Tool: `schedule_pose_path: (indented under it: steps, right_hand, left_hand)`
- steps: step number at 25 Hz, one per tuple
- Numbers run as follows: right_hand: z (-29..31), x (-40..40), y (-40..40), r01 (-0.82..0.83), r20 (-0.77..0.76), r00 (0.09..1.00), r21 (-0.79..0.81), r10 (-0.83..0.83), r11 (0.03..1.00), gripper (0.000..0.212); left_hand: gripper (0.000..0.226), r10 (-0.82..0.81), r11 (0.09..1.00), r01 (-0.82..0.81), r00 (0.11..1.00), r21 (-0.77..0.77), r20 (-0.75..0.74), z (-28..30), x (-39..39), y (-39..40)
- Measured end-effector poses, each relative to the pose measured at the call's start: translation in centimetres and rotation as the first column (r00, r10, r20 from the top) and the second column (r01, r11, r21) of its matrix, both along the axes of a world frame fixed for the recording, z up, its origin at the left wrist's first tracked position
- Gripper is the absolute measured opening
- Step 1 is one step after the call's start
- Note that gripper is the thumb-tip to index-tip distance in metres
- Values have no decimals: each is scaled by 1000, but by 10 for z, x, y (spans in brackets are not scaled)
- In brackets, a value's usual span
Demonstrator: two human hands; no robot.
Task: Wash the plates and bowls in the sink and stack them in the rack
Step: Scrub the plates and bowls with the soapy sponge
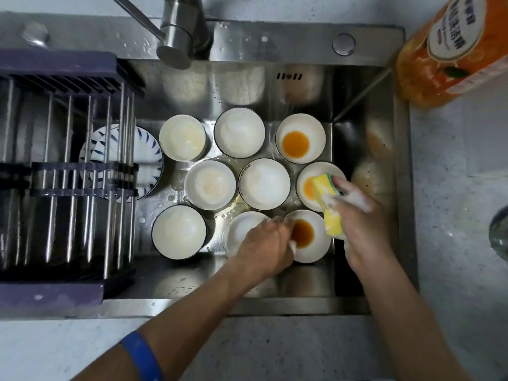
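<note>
A steel sink [302, 306] is taking up most of the view, and a dark rack [55, 64] with metal rods is sitting across its left part. The grey speckled counter [453, 215] is running along the right and near sides. At the back a steel faucet [178, 37] is hanging over the basin, and an orange detergent bottle [450, 50] is leaning on the counter at the far right corner.

Under the rack's rods, blue-patterned plates [148, 155] are lying on the sink floor, partly hidden by the bars. Nine white bowls are standing close together in three rows on the basin floor. The far-right bowl [300, 138] is holding a yellow-orange residue, and the near-left bowl [179, 232] is looking pale inside.

The left hand [266, 243], soapy, is gripping the rim of the near-right bowl [308, 237], which is holding a brown liquid; the fingers are curling over the edge where it is touching its neighbour. The right hand [357, 215], covered in foam, is clutching a yellow sponge [327, 207] with a green layer. The sponge is reaching over the middle-right bowl [310, 185], where orange residue is showing, and its lower end is hanging above the bowl held by the left hand. A blue wristband [143, 356] is circling the left forearm.
</note>
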State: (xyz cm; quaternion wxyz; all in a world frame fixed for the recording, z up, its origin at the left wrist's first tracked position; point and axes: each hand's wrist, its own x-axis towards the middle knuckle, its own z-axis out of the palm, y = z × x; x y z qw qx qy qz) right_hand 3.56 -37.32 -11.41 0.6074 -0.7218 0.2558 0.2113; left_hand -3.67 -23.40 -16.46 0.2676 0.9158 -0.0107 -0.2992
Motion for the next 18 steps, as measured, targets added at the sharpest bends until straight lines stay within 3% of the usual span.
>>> schedule_pose_path:
  steps: [1, 3, 6, 9, 12, 14, 16, 18]
  right_hand:
    - [0, 0, -4, 4, 5, 1000, 0, -4, 1000, 43]
    - [3, -2, -10, 21, 15, 1000, 9, -21, 1000, 43]
    - [5, -11, -20, -12, 28, 1000, 7, 12, 1000, 40]
    - [3, -21, -25, -38, 32, 999, -7, 38, 999, 37]
    - [2, -24, -27, -6, 27, 1000, 14, 6, 1000, 38]
    - [4, -24, -27, 20, 44, 999, 9, -20, 1000, 33]
    - [7, -23, -29, 26, 89, 996, 7, -26, 1000, 29]
    - [11, -22, -30, 39, 153, 987, 17, -41, 999, 28]
  left_hand:
    - [46, 90, 996, -91, 995, -5, -34, -7, 9, -12]
    - [36, 124, 986, -117, 991, 118, -54, -20, 30, -26]
    - [30, -38, 938, 53, 998, 342, -51, -33, 44, -39]
    - [31, -120, 918, 118, 993, 377, -19, -38, 50, -45]
    - [34, -135, 936, 119, 991, 332, 25, -48, 54, -41]
    - [38, -98, 964, 105, 994, 245, -44, -53, 50, -36]
    - [41, 75, 996, -68, 987, 58, -142, -47, 48, -29]
    - [40, 193, 971, -220, 952, -92, -237, -30, 51, -19]
